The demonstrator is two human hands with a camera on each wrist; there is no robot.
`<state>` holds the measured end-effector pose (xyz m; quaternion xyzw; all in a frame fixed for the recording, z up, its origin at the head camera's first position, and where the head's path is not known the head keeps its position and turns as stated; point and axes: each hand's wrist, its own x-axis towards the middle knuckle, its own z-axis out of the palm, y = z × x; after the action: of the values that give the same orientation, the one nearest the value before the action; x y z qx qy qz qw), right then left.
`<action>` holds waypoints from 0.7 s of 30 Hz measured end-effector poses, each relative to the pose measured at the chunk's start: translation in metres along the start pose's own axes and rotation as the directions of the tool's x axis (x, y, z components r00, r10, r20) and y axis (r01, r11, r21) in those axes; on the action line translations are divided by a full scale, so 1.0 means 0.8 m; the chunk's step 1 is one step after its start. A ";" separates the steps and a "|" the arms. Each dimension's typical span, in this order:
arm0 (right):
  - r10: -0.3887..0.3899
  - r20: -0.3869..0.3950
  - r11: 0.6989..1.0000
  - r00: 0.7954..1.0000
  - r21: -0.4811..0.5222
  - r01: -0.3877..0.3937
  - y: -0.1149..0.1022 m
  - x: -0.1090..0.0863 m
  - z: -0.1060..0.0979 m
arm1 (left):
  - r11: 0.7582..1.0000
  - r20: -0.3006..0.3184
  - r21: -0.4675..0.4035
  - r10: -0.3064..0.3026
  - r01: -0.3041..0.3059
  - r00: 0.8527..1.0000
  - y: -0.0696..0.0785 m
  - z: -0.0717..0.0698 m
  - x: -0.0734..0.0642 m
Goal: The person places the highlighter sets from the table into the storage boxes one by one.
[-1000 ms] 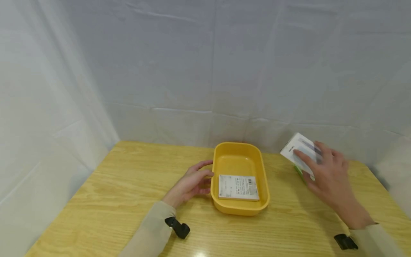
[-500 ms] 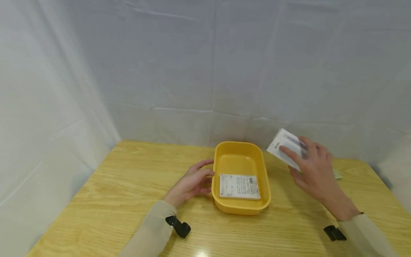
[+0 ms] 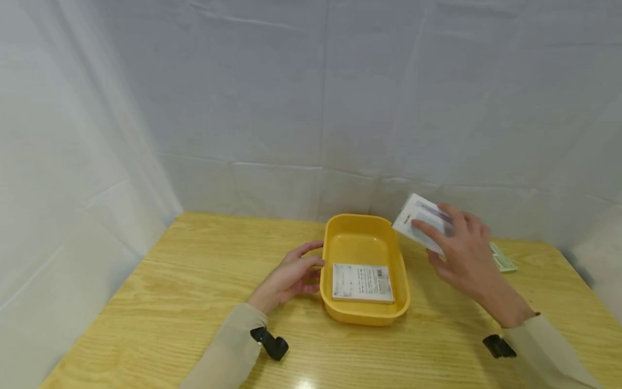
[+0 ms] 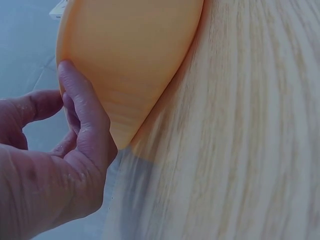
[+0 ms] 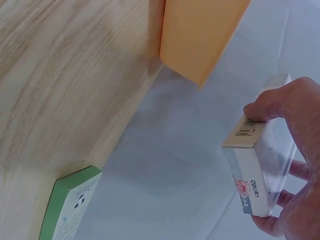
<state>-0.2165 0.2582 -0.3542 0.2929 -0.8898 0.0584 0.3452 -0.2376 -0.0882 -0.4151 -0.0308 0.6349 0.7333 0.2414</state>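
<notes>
My right hand (image 3: 464,254) grips a white cardboard box (image 3: 421,219) by its edges, tilted in the air just right of the yellow bin (image 3: 400,270). In the right wrist view the box (image 5: 247,175) shows a barcode on its narrow side and "deli" lettering on its end. My left hand (image 3: 291,275) rests against the bin's left side, fingers loosely bent. The left wrist view has its fingertips touching the bin wall (image 4: 130,55) near the rim. Inside the bin's near half lies a flat white item (image 3: 362,283) printed with text and a barcode.
A green and white box (image 3: 502,258) lies on the wooden table (image 3: 204,259), right of the bin and partly behind my right hand. White sheeting (image 3: 272,108) hangs behind the table and along its left side.
My right hand has carried the white box leftward, closer to the bin's right rim. More of the green and white box now shows behind it. The left hand has stayed in place.
</notes>
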 end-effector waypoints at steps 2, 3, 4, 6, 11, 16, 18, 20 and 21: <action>-0.004 0.008 1.000 1.000 0.003 0.004 -0.001 0.003 0.000 | 1.000 -0.001 -0.001 0.000 0.000 1.000 0.000 0.000 0.000; -0.005 0.011 1.000 1.000 0.003 0.005 -0.002 0.005 0.000 | 1.000 -0.001 -0.001 0.000 0.000 1.000 0.000 0.000 0.000; -0.006 0.015 1.000 1.000 0.007 0.006 -0.003 0.007 0.000 | 1.000 -0.001 0.002 0.001 -0.001 1.000 0.000 0.000 -0.001; -0.007 0.021 1.000 1.000 0.014 0.006 -0.004 0.011 0.001 | 1.000 -0.001 0.007 0.001 -0.001 1.000 0.000 0.000 -0.001; 0.003 0.050 0.999 0.999 0.039 -0.005 -0.009 0.019 0.002 | 1.000 -0.006 0.009 -0.003 0.003 1.000 0.001 0.001 -0.001; 0.025 0.111 0.997 0.994 0.069 -0.033 -0.014 0.025 0.005 | 1.000 -0.008 0.008 -0.002 0.002 1.000 0.001 0.002 -0.001; 0.032 0.139 0.996 0.990 0.080 -0.044 -0.016 0.028 0.006 | 1.000 -0.007 0.008 -0.001 0.001 1.000 0.001 0.002 0.000; 0.034 0.166 0.995 0.986 0.090 -0.049 -0.018 0.030 0.006 | 1.000 -0.008 0.009 -0.001 0.001 1.000 0.000 0.002 0.000; 0.036 0.183 0.994 0.982 0.096 -0.055 -0.019 0.031 0.006 | 1.000 -0.007 0.010 0.000 0.000 1.000 0.000 0.002 0.000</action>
<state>-0.2256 0.2321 -0.3432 0.2936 -0.9199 0.0842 0.2461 -0.2375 -0.0867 -0.4149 -0.0323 0.6395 0.7298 0.2395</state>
